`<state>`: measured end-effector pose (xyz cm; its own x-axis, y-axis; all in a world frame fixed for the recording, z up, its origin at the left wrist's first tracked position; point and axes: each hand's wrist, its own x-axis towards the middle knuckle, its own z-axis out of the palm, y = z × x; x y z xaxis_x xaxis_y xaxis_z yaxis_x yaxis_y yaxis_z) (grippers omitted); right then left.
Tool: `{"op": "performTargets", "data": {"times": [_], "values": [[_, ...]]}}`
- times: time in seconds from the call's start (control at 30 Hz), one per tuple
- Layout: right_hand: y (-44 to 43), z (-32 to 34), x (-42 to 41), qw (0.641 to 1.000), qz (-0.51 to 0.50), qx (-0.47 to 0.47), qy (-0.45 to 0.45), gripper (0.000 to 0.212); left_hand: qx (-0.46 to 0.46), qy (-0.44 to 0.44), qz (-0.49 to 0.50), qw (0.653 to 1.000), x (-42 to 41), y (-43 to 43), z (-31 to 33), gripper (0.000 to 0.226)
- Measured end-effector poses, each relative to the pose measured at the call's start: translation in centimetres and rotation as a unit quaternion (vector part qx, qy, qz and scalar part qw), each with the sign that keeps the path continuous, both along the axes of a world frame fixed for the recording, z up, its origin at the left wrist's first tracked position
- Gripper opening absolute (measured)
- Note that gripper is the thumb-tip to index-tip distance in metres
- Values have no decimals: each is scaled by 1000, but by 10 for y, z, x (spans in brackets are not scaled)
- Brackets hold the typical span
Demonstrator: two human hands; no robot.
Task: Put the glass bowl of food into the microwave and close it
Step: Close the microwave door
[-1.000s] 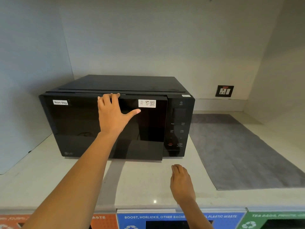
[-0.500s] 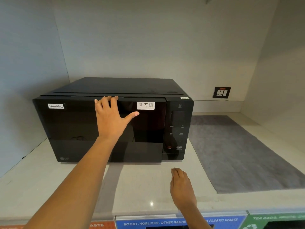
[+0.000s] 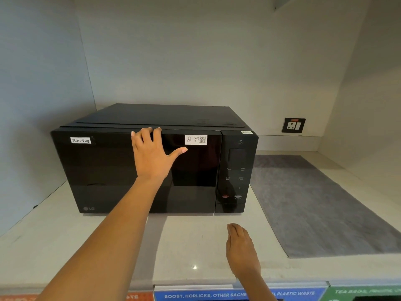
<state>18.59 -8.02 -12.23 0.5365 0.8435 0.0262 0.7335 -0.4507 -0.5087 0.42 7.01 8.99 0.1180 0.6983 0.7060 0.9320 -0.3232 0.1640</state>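
Note:
A black microwave [image 3: 104,170] with a "Non-Veg" label stands on the pale counter [image 3: 184,240]. Its door sits flush with the control panel [image 3: 235,174]. My left hand [image 3: 152,155] lies flat against the upper middle of the door, fingers spread, fingertips at the top edge. My right hand [image 3: 240,248] rests palm down on the counter in front of the control panel, holding nothing. No glass bowl shows; the dark door hides the inside.
A grey mat [image 3: 314,203] covers the counter to the right of the microwave. A wall socket [image 3: 294,125] sits on the back wall. Walls close in on the left and right. Coloured waste-bin labels [image 3: 238,295] run along the counter's front edge.
The microwave door, slightly ajar a second ago, has swung flush under my left hand. My right hand has stayed on the counter.

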Motion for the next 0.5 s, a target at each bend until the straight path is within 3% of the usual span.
{"op": "performTargets", "data": {"times": [0.17,0.37,0.5], "values": [[2,-1,2,1000,2,-6,-9,55,7,7,-7,1000,-1,1,-3,91],[-1,3,1,1000,5,-2,-5,52,19,76,-36,996,-21,1,-11,81],[-9,11,-2,996,48,-51,-59,55,-4,49,-71,996,-26,-9,-13,74]]}}
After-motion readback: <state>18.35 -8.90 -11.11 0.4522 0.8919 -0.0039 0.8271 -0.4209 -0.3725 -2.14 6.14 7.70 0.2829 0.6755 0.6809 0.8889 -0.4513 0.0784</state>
